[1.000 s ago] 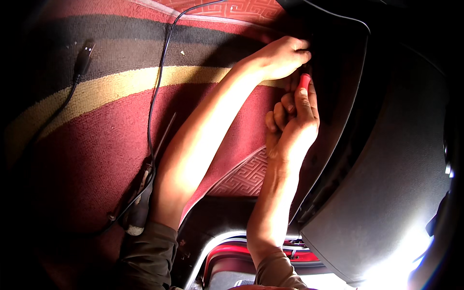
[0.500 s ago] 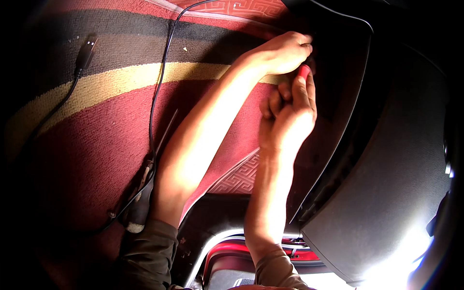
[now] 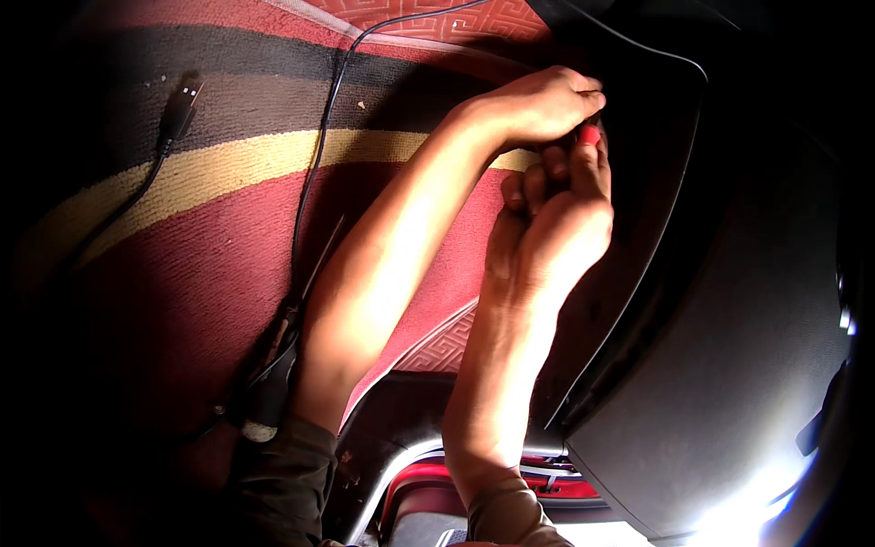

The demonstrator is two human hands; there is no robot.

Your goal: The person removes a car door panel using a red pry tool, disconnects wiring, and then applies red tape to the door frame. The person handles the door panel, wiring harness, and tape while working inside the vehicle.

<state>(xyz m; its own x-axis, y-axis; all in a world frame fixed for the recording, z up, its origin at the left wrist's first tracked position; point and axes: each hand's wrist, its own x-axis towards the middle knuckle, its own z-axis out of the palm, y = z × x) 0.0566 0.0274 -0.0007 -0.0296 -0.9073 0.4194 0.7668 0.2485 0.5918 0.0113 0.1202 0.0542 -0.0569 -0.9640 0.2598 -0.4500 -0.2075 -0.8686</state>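
My left hand (image 3: pixel 547 102) is closed, its fingertips pressed together against the dark panel at the upper right. What they pinch, if anything, is lost in shadow. Just below it, my right hand (image 3: pixel 567 214) grips a small tool with a red rounded handle (image 3: pixel 590 135) between thumb and index finger. The tool's far end is hidden by the fingers and the dark. The other fingers of that hand are curled. Beside my left forearm, a screwdriver (image 3: pixel 266 401) with a dark handle and thin shaft lies on the red carpet (image 3: pixel 200 273).
A black cable (image 3: pixel 314 155) runs across the carpet past the screwdriver. A cable with a USB plug (image 3: pixel 182 109) lies at the far left. The black door (image 3: pixel 720 365) curves along the right. A black sill (image 3: pixel 410 401) with a red body edge lies below.
Both hands have shifted slightly right and down in the picture. The red handle now shows more end-on, with less of its length visible. Carpet and cables have shifted slightly in view too.
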